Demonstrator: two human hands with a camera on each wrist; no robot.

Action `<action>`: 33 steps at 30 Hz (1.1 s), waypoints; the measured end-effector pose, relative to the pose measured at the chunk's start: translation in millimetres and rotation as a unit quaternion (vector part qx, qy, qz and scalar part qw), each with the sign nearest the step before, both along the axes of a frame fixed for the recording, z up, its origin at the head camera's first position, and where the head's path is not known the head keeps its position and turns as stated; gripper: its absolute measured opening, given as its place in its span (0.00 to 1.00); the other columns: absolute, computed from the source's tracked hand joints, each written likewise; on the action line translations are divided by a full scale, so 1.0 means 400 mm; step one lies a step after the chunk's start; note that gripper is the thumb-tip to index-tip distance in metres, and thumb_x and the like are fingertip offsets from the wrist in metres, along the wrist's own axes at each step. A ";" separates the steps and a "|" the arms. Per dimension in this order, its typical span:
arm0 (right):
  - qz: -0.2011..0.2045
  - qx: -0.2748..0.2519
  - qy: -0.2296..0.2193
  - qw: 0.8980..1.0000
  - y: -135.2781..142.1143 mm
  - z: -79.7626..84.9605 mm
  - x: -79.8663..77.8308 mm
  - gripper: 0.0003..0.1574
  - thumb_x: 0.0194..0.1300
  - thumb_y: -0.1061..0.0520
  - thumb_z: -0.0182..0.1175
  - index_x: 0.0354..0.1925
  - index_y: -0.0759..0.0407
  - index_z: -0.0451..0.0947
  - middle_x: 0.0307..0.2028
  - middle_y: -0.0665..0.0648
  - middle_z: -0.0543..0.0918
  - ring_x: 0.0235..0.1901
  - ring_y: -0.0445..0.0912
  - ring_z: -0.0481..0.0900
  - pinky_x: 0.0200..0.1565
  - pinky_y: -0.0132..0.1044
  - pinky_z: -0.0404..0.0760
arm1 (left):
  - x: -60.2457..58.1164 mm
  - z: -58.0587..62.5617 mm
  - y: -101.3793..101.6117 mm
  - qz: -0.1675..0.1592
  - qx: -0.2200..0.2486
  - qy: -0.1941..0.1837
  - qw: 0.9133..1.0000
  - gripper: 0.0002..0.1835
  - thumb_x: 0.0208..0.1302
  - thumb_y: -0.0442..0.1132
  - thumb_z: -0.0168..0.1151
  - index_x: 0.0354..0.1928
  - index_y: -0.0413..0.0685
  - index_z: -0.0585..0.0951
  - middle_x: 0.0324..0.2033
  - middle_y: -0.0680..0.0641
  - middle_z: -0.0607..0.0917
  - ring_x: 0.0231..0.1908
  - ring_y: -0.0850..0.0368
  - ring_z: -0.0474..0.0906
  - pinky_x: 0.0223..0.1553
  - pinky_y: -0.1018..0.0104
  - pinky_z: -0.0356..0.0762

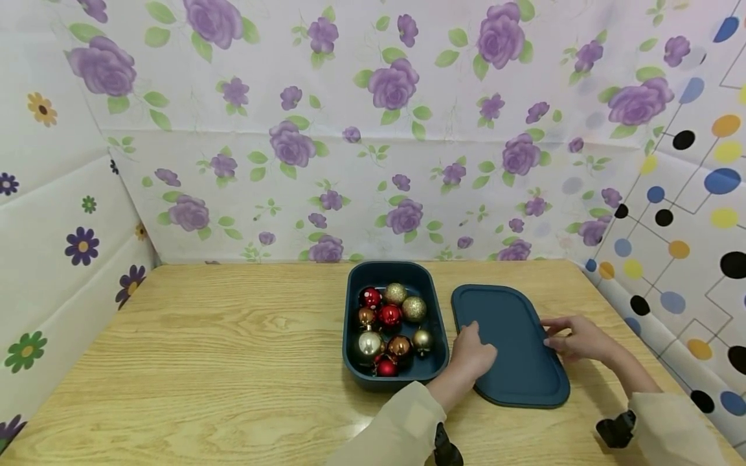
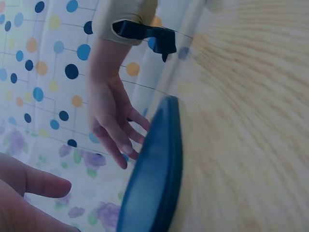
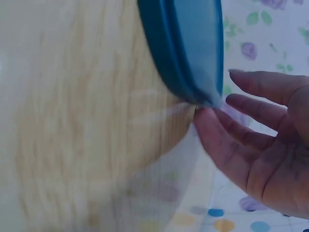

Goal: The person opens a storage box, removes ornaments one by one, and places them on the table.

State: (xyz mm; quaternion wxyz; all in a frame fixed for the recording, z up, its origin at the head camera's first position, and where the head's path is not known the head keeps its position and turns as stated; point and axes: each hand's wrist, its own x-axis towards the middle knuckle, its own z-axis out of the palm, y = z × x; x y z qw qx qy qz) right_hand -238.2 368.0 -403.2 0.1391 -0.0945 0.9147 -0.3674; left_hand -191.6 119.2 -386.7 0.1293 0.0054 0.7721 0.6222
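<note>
Closest first: bare left hand (image 1: pixel 474 356) at the left edge of a flat, dark blue, rounded-rectangle lid (image 1: pixel 513 343), plastic at a guess, with loose fingers, not gripping. Bare right hand (image 1: pixel 583 340) at the opposite edge, relaxed too, touching or nearly touching the rim. Can't tell about any lift.

Progress, just judging: shiny ball ornaments already inside a deep, dark blue, rounded-rectangle box (image 1: pixel 387 275), just left of the lid on a yellowish wood-grain table (image 1: pixel 204 362). Lid not on yet.

Counting near to far: two hands, one lid, one box, at least nine ornaments: three red (image 1: pixel 390 314), two copper-brown (image 1: pixel 399 347), one pale champagne (image 1: pixel 370 346), one smooth gold (image 1: pixel 422 340), two glittery gold (image 1: pixel 414 309). Can't rule out extras underneath. Way back, white cloth with purple roses (image 1: pixel 350 168).
</note>
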 end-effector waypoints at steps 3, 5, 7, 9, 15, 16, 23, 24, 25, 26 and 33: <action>-0.003 0.034 0.049 0.998 -0.021 0.010 0.003 0.34 0.62 0.56 0.58 0.60 0.74 0.63 0.48 0.76 0.72 0.35 0.52 0.80 0.29 0.40 0.80 | 0.006 0.025 -0.016 -0.010 0.016 0.010 1.000 0.32 0.56 0.26 0.53 0.65 0.42 0.63 0.65 0.42 0.61 0.64 0.47 0.57 0.42 0.59 0.68; -0.004 0.047 0.081 0.996 -0.042 0.016 0.004 0.33 0.62 0.54 0.58 0.59 0.73 0.65 0.48 0.75 0.73 0.37 0.54 0.80 0.30 0.39 0.79 | 0.009 0.043 -0.034 -0.017 0.020 0.024 0.999 0.31 0.57 0.27 0.56 0.65 0.43 0.63 0.65 0.44 0.63 0.62 0.49 0.61 0.40 0.60 0.69; -0.001 0.050 0.106 0.993 -0.065 0.021 0.001 0.32 0.62 0.53 0.58 0.59 0.71 0.67 0.48 0.74 0.74 0.37 0.54 0.80 0.30 0.38 0.78 | 0.012 0.062 -0.058 -0.024 0.017 0.037 0.999 0.31 0.57 0.30 0.58 0.65 0.44 0.64 0.63 0.44 0.66 0.60 0.49 0.65 0.45 0.60 0.72; 0.012 0.043 0.124 0.991 -0.092 0.026 -0.002 0.32 0.62 0.53 0.58 0.59 0.70 0.67 0.48 0.73 0.75 0.35 0.52 0.80 0.28 0.36 0.77 | 0.014 0.075 -0.086 -0.030 0.013 0.057 0.998 0.31 0.58 0.31 0.60 0.64 0.43 0.65 0.61 0.42 0.68 0.58 0.47 0.68 0.49 0.58 0.73; 0.076 0.003 0.148 0.986 -0.185 0.037 -0.007 0.32 0.63 0.52 0.57 0.59 0.70 0.67 0.49 0.72 0.76 0.39 0.53 0.80 0.34 0.35 0.79 | 0.013 0.089 -0.195 -0.049 -0.004 0.119 0.992 0.31 0.58 0.34 0.60 0.64 0.40 0.65 0.58 0.38 0.71 0.56 0.44 0.69 0.51 0.56 0.72; 0.087 -0.005 0.148 0.985 -0.203 0.039 -0.007 0.31 0.63 0.53 0.57 0.59 0.69 0.67 0.49 0.72 0.76 0.40 0.54 0.80 0.35 0.36 0.79 | 0.011 0.089 -0.216 -0.051 -0.011 0.124 0.991 0.30 0.58 0.34 0.60 0.64 0.41 0.65 0.58 0.38 0.71 0.56 0.44 0.69 0.52 0.56 0.72; 0.138 -0.059 0.122 0.981 -0.322 0.041 -0.014 0.32 0.65 0.52 0.54 0.63 0.65 0.63 0.52 0.70 0.74 0.44 0.54 0.79 0.40 0.39 0.79 | 0.002 0.082 -0.360 -0.083 -0.062 0.153 0.983 0.29 0.59 0.38 0.61 0.63 0.43 0.67 0.58 0.40 0.72 0.56 0.46 0.69 0.55 0.54 0.69; 0.142 -0.067 0.116 0.981 -0.336 0.039 -0.015 0.32 0.66 0.52 0.54 0.64 0.65 0.62 0.53 0.71 0.73 0.44 0.55 0.79 0.41 0.40 0.79 | 0.001 0.080 -0.378 -0.089 -0.068 0.159 0.981 0.29 0.59 0.38 0.61 0.62 0.43 0.68 0.58 0.40 0.72 0.56 0.46 0.70 0.54 0.54 0.69; 0.146 -0.077 0.109 0.980 -0.349 0.037 -0.017 0.33 0.66 0.52 0.53 0.64 0.64 0.61 0.54 0.71 0.72 0.45 0.55 0.79 0.42 0.41 0.79 | 0.000 0.079 -0.394 -0.093 -0.074 0.164 0.979 0.28 0.59 0.39 0.62 0.62 0.42 0.68 0.57 0.40 0.72 0.55 0.45 0.70 0.54 0.54 0.69; 0.148 -0.085 0.103 0.980 -0.361 0.035 -0.019 0.33 0.66 0.52 0.53 0.65 0.64 0.60 0.54 0.71 0.71 0.45 0.56 0.79 0.42 0.42 0.78 | -0.001 0.079 -0.409 -0.095 -0.079 0.170 0.978 0.28 0.58 0.38 0.62 0.61 0.42 0.69 0.57 0.40 0.73 0.55 0.45 0.71 0.54 0.53 0.70; 0.149 -0.145 0.053 0.977 -0.412 0.019 -0.036 0.35 0.67 0.51 0.52 0.67 0.61 0.56 0.59 0.71 0.66 0.23 0.48 0.75 0.31 0.40 0.75 | 0.000 0.091 -0.489 -0.080 -0.113 0.189 0.972 0.25 0.55 0.37 0.65 0.56 0.42 0.74 0.51 0.41 0.78 0.51 0.45 0.74 0.50 0.53 0.72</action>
